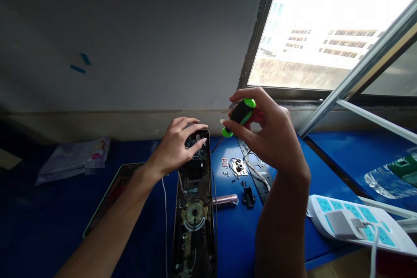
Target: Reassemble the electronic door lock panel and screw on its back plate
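Observation:
In my right hand (270, 128) is a screwdriver (241, 112) with a black and green handle. Its thin shaft slants down to the left, the tip close to the right side of a long, dark, opened speaker casing (192, 191). My left hand (179, 145) lies over the far end of this casing, fingers spread above the circuit board (203, 154) and partly covering it. Farther down inside the casing sits a round speaker driver (194, 213). Small screws (226, 173), a round part on a metal plate (239, 166) and a black plastic piece (248, 196) lie to the right.
A pinkish cylinder (225, 200) lies against the casing's right side. Beyond the loose parts is a dark perforated panel (257, 167) with a cable. A white power strip (355, 221) and a plastic bottle (391, 178) are right. Left are a green-edged tray-like object (107, 191) and a bag (74, 160).

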Action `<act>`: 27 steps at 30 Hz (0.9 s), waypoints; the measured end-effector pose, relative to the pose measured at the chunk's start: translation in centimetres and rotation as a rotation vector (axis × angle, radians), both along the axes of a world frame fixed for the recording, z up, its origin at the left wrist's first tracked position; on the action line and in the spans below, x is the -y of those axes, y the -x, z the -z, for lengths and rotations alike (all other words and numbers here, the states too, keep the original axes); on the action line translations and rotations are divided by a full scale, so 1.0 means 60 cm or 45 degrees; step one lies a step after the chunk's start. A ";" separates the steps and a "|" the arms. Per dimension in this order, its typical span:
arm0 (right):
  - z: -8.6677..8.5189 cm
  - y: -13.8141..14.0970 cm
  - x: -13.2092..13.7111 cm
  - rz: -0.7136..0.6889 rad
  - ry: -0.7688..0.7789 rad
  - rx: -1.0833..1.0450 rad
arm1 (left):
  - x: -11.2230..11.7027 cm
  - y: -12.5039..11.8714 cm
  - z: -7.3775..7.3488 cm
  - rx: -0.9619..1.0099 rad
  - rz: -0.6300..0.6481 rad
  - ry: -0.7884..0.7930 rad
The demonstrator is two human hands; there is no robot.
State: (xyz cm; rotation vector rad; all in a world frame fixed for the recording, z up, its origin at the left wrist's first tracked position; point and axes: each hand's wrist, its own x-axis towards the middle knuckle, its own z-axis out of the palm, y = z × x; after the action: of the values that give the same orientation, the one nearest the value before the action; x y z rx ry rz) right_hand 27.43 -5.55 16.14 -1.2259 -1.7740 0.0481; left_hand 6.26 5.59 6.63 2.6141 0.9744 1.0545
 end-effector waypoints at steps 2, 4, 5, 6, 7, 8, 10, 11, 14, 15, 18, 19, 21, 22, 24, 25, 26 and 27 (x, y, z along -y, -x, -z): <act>0.001 0.013 -0.006 -0.033 -0.004 0.010 | -0.001 0.017 0.013 -0.004 0.019 0.134; 0.002 0.022 -0.011 -0.063 0.015 0.048 | -0.001 0.027 0.021 -0.033 0.104 0.261; 0.003 0.026 -0.013 -0.080 0.031 0.071 | -0.001 0.030 0.023 -0.053 0.151 0.312; 0.005 0.029 -0.015 -0.092 0.045 0.095 | 0.001 0.031 0.024 -0.071 0.190 0.350; 0.006 0.031 -0.018 -0.097 0.052 0.114 | 0.002 0.033 0.024 -0.088 0.217 0.377; 0.007 0.033 -0.020 -0.094 0.054 0.127 | 0.003 0.033 0.024 -0.105 0.233 0.395; 0.009 0.035 -0.023 -0.084 0.042 0.144 | 0.007 0.035 0.021 -0.130 0.241 0.413; 0.009 0.037 -0.023 -0.081 0.033 0.150 | 0.008 0.035 0.019 -0.136 0.242 0.418; 0.008 0.043 -0.024 -0.057 0.000 0.181 | 0.012 0.037 0.015 -0.135 0.248 0.440; 0.008 0.046 -0.025 -0.029 -0.026 0.202 | 0.013 0.037 0.013 -0.128 0.253 0.447; 0.013 0.063 -0.029 0.110 -0.124 0.256 | 0.012 0.036 0.013 -0.075 0.260 0.450; 0.015 0.070 -0.031 0.166 -0.163 0.245 | 0.010 0.036 0.014 -0.047 0.257 0.439; 0.020 0.083 -0.034 0.260 -0.217 0.189 | 0.006 0.038 0.018 0.004 0.259 0.404; 0.021 0.088 -0.035 0.284 -0.222 0.167 | 0.003 0.039 0.020 0.019 0.267 0.383; 0.019 0.094 -0.031 0.244 -0.159 0.166 | -0.003 0.041 0.025 0.029 0.292 0.347; 0.016 0.095 -0.028 0.179 -0.096 0.183 | -0.005 0.042 0.028 0.025 0.306 0.337; 0.013 0.095 -0.023 0.103 -0.031 0.197 | -0.007 0.043 0.029 0.020 0.316 0.332; 0.010 0.094 -0.018 0.029 0.024 0.203 | -0.009 0.044 0.031 0.015 0.324 0.328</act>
State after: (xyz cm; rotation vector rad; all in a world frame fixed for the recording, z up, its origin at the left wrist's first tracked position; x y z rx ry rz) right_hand 21.81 -4.48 15.55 -1.2935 -1.9000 -0.0480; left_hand 3.65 6.12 4.80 2.4356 0.6973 0.8224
